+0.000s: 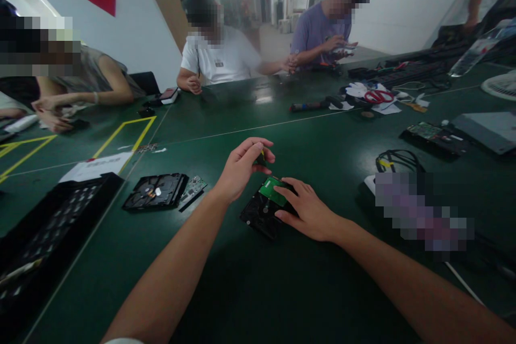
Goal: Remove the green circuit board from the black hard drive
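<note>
A hard drive [258, 214] lies on the green table in front of me, with a green circuit board [269, 189] on its upper face. My right hand [308, 208] holds it from the right. Its index fingertip touches the board and its thumb lies over the black part; the palm hides the drive's right end. Just above the drive's far left side is my left hand [244, 169], closed in a pinch. Between its fingers shows a small black-and-yellow screwdriver [261, 157], mostly hidden, so its tip cannot be made out.
To the left lie another hard drive [155, 192], a loose circuit board [193, 188] and a long black tray [56, 231]. On the right are a blurred-out item [423, 215], a black cable [399, 160] and a third drive [433, 137]. Several people sit across the table.
</note>
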`<state>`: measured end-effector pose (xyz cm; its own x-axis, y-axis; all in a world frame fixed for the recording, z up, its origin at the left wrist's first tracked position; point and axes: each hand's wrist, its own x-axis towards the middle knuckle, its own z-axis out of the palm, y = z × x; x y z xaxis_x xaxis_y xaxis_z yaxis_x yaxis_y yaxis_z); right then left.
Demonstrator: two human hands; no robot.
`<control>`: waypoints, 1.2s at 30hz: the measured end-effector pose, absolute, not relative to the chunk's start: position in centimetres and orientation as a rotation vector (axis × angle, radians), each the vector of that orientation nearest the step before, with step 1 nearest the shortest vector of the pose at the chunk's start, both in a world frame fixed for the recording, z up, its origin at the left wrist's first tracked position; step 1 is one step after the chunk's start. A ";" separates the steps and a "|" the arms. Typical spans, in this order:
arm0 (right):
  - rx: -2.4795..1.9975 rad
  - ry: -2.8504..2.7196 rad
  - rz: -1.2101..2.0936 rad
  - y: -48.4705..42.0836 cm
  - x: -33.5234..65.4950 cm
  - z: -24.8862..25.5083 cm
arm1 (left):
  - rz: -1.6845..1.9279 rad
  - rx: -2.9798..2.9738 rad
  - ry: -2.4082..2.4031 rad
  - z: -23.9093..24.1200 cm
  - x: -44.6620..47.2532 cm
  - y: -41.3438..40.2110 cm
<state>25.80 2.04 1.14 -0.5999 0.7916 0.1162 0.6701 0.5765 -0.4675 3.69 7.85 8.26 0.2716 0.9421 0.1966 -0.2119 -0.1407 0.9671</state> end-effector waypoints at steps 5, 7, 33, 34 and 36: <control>-1.196 -2.494 0.566 2.1 25.8 1.1 | 1.213 1.216 0.726 7.8 3.3 8.4; -1.202 -2.494 0.576 2.1 25.8 1.1 | 1.196 1.187 0.688 7.7 3.1 8.5; -1.183 -2.499 0.546 2.0 25.7 1.1 | 1.117 1.543 0.990 9.2 3.1 7.5; -1.182 -2.499 0.544 2.0 25.7 1.1 | 1.113 1.510 0.974 9.2 3.2 7.5; -1.184 -2.499 0.545 2.0 25.7 1.2 | 1.098 1.432 0.933 9.0 3.4 7.4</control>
